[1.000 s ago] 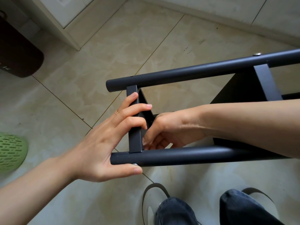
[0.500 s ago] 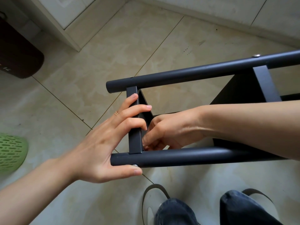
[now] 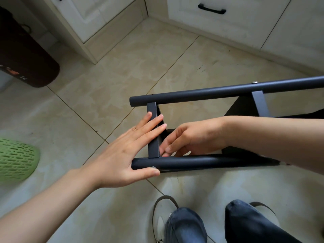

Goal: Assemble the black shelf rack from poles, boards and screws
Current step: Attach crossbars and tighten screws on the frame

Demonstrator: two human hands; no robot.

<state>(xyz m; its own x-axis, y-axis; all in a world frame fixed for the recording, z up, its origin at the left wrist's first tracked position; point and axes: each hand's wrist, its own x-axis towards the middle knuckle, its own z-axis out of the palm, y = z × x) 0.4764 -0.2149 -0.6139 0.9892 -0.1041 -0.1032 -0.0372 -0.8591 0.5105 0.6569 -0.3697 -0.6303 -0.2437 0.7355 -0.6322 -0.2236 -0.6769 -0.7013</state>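
The black rack [image 3: 201, 160] lies on its side on the tile floor, with two round poles running left to right. A flat end board [image 3: 152, 137] joins the poles at their left ends. My left hand [image 3: 126, 151] lies over this board with straight fingers, and its thumb presses under the near pole beside a silver screw head [image 3: 153, 167]. My right hand [image 3: 191, 139] reaches inside the frame. Its curled fingertips pinch at the board's inner edge by the near pole, and anything small between them is hidden. A second board [image 3: 261, 104] and another screw [image 3: 254, 82] sit further right.
White cabinets with a black handle [image 3: 212, 9] line the back. A dark brown stool [image 3: 26, 55] stands at the left and a green perforated basket [image 3: 15, 160] at the left edge. My knees and shoes [image 3: 184, 223] are just below the rack.
My left fingers have straightened from a curl round the end board. My right hand has stayed at the inner corner. The view has pulled back and now shows the cabinets.
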